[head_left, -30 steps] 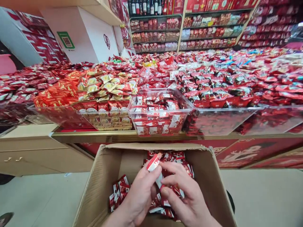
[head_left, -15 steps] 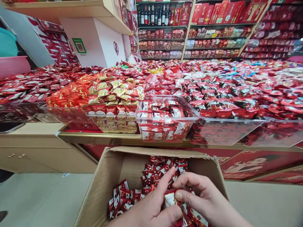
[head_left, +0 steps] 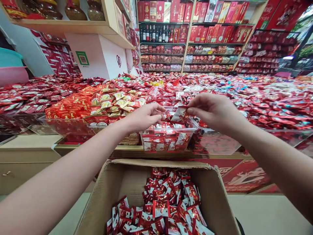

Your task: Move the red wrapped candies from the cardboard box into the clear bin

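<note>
My right hand (head_left: 211, 109) pinches one small red-and-white candy packet (head_left: 179, 113) between thumb and fingers. The packet is tilted, just above a clear plastic bin (head_left: 168, 130) that holds rows of like packets. Over the bin's left side, my left hand (head_left: 148, 117) is open, fingers apart, with nothing visible in it. Below both hands stands an open cardboard box (head_left: 114, 182), which has many loose red-and-white packets (head_left: 161, 209) in it.
Left of the bin are durian packets (head_left: 107, 106) and orange-red packets (head_left: 68, 104) in clear bins. On the right, another clear bin (head_left: 216, 143) adjoins it. A gold-edged counter (head_left: 127, 152) carries the bins. Shelves with bottles (head_left: 154, 33) stand behind.
Both hands have risen from the cardboard box to the clear bin and moved apart. A packet has come up in my right hand. The view has tilted upward.
</note>
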A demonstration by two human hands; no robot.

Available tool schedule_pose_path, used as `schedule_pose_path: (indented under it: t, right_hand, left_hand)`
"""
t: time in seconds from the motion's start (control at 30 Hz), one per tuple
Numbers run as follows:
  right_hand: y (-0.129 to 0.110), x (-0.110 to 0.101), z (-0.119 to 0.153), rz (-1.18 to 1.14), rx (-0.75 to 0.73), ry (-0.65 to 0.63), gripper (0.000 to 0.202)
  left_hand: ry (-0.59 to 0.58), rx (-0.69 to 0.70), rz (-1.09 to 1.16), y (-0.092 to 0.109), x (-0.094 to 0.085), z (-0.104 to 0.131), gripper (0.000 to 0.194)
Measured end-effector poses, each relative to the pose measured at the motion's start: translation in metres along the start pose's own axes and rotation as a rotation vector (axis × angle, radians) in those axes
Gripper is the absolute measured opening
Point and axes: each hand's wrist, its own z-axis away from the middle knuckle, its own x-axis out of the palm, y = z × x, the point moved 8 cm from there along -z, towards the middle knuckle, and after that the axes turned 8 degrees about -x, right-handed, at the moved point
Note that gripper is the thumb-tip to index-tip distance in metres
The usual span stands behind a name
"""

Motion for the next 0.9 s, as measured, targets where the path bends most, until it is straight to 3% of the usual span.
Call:
schedule_pose_path:
  t: [0.13, 0.27, 0.43, 0.63, 0.9]
  right_hand:
    - [0.012, 0.026, -0.008, 0.075, 0.014, -0.173, 0.004]
    - [0.022, 0.05, -0.012, 0.093, 0.051, -0.37, 0.008]
    - [0.038, 0.072, -0.014, 0.166, 0.155, -0.596, 0.011]
    - [0.042, 0.074, -0.017, 0.273, 0.242, -0.701, 0.02]
    - [0.047, 0.071, -0.009, 0.269, 0.303, -0.809, 0.017]
  left_hand:
    - [-0.192, -0.174, 0.091, -0.011, 0.02, -0.015, 0.036]
    - [-0.358, -0.392, 0.116, -0.022, 0.038, -0.018, 0.025]
    - [-0.448, -0.492, 0.103, -0.031, 0.052, -0.023, 0.02]
    - [-0.475, -0.556, 0.026, -0.034, 0.06, -0.02, 0.016]
    - [-0.705, -0.608, -0.01, -0.038, 0.064, -0.015, 0.031]
